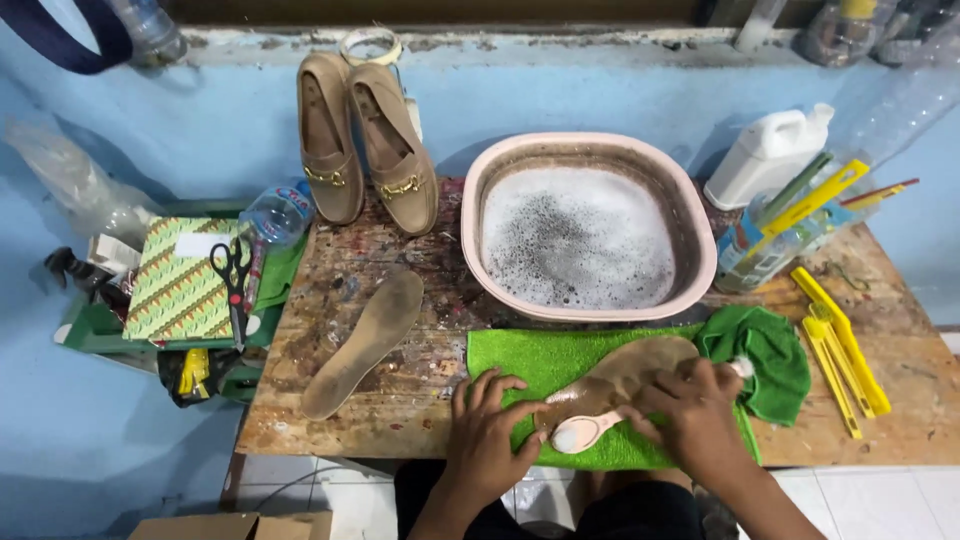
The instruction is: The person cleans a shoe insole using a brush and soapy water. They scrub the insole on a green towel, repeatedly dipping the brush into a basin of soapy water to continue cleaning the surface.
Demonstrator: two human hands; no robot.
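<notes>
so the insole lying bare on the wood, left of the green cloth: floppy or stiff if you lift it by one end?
Probably bends. The spare insole looks thin and flat, so it would likely droop from one end. Likely light for its size. It lies dry on the rough table, so it shouldn't slip much or roll.

A paint-stained wooden table (pixel 380 400) (worn, scuffed) against a blue wall (pixel 560 95).

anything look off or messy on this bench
Nothing is spilled or broken. The wooden table is heavily paint-stained, and the suds in the pink basin are speckled dark. One insole lies loose beside the green towel, out of the tan loafers.
</notes>
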